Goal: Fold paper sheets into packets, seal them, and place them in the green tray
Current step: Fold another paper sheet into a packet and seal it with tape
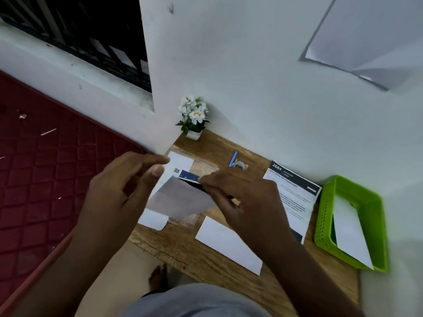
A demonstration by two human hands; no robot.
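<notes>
Both hands are up over the wooden table [229,271], the left hand [119,191] pinching the corner and the right hand [247,202] gripping the edge of a folded white printed paper sheet [180,197] (half-creased), with the green plastic tray [368,202], holding a white packet [350,229], off right.

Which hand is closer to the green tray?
The right hand. It pinches the paper sheet mid-table, nearer the green tray at the table's right end; the left hand holds the sheet's far left side.
</notes>
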